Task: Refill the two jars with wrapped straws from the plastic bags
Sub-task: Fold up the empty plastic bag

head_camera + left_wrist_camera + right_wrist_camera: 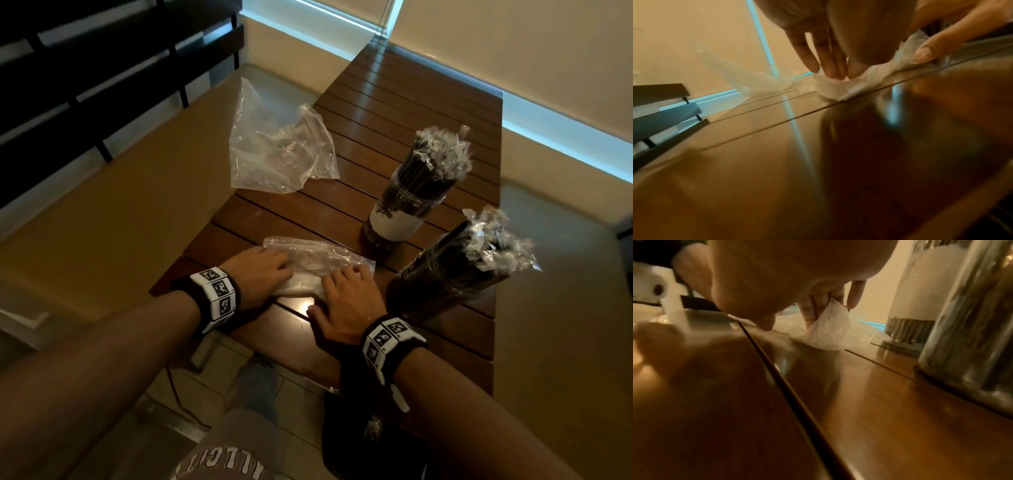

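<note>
A flattened clear plastic bag (pixel 318 265) lies near the front edge of the slatted wooden table (pixel 394 113), pinned under both of my hands. My left hand (pixel 260 274) rests palm-down on the bag's left end, fingers straight and laid across the film; from the left wrist camera the fingertips (pixel 833 71) press the crumpled plastic against the wood. My right hand (pixel 346 301) covers the bag's near right part, fingers spread and extended, the thumb out on the bare slat; from the right wrist camera its fingers (pixel 818 305) sit on a white fold of the bag (pixel 828 331). Neither hand curls round anything.

Just right of my hands stands the near jar (pixel 442 274), packed with dark wrapped straws (pixel 496 243) whose clear wrapper ends fan out at the top. Beyond it stands the far jar (pixel 407 209), carrying a white label and likewise full of straws. The two jars stand close together but apart.

Farther back on the left, a second plastic bag (pixel 277 150) lies crumpled and open, partly overhanging the table's edge. Marker-printed bands circle both wrists.
</note>
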`<state>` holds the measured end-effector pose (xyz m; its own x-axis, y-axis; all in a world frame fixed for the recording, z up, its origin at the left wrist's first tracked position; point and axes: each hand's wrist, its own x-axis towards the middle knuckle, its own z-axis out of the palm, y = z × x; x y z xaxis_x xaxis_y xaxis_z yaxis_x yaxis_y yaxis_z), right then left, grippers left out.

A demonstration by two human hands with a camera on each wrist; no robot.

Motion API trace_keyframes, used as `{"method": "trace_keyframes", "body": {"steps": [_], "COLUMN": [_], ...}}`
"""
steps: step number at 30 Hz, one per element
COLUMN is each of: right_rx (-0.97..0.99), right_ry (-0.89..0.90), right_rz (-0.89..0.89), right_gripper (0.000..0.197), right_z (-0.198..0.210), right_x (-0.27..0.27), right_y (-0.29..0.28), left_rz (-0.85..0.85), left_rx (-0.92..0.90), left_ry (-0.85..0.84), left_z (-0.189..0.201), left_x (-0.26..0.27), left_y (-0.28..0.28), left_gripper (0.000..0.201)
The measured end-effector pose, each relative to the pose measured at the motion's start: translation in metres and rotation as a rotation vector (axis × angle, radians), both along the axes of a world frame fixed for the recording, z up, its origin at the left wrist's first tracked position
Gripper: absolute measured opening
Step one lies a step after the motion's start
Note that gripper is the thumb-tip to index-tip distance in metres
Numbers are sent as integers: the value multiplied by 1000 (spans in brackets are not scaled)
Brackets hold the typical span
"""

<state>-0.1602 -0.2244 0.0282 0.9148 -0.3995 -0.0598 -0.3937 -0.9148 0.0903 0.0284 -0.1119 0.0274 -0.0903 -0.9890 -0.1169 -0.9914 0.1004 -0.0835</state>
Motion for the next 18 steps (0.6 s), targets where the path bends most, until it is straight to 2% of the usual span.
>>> {"method": "trace_keyframes", "body": {"steps": [3,6,8,11,13,15,18], "right_rx": [-6,151,305,439,428,311,137], "right_ry": [63,5,-80,-63,-61,-49,2], "right_rz": [27,-40,-137,-158,-174,-226,-291], "right_gripper": [33,31,35,43,42,42,47], "right_z": [-5,-7,-2,3,3,0,-10], "right_x": [0,4,6,3,0,1,-1], "right_y": [1,1,-5,-14,-14,-12,-10], "left_rz": [-6,64,174,401,464,539,685], "left_rx": [81,125,126,167,195,204,109], "left_ry": [37,57,144,309,307,279,316], "left_z": [4,4,8,7,5,2,-2], "left_x": [-2,-9,-12,-7,-5,-6,-5], "left_y": [5,2,-4,-11,-14,-17,-18], "left_gripper": [49,42,49,47,37,27,31]}}
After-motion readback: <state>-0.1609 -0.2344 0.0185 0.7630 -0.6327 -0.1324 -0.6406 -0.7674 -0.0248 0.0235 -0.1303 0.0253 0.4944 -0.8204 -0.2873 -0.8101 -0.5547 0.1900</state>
